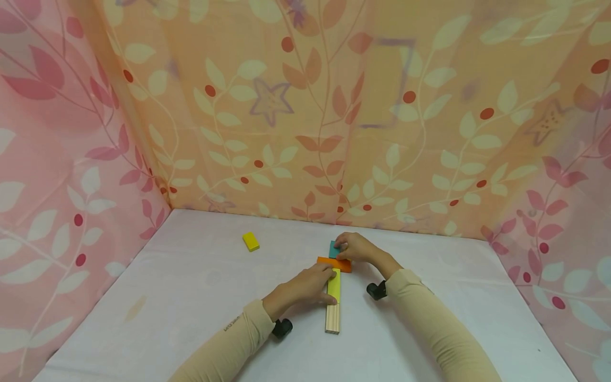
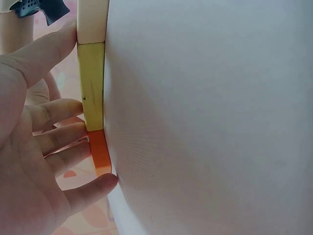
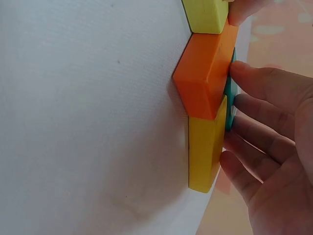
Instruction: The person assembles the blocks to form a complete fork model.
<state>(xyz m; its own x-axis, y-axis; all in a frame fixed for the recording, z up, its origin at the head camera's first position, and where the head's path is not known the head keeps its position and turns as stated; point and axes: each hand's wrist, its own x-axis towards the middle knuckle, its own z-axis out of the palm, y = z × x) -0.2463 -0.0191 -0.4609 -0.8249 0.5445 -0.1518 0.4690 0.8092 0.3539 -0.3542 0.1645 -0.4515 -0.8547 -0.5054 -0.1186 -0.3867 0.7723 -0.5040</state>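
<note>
Wooden blocks lie in a line: a plain wood block [image 1: 332, 319] nearest, a light yellow block [image 1: 335, 289], an orange block [image 1: 341, 265] set crosswise, and a teal block [image 1: 333, 249] beyond it. My left hand [image 1: 305, 284] rests along the line, thumb at the joint of plain and light yellow blocks, fingertips touching the light yellow and orange ones. My right hand [image 1: 358, 248] lies over the far end, fingertips touching the teal block and the orange block's edge. Under it, a deeper yellow block [image 3: 201, 152] abuts the orange one in the right wrist view, hidden in the head view.
Another yellow block [image 1: 251, 242] lies apart at the back left of the white-covered table [image 1: 181, 286]. A patterned cloth [image 1: 305, 106] hangs behind and along both sides. A small black camera [image 1: 282, 328] is strapped at each wrist.
</note>
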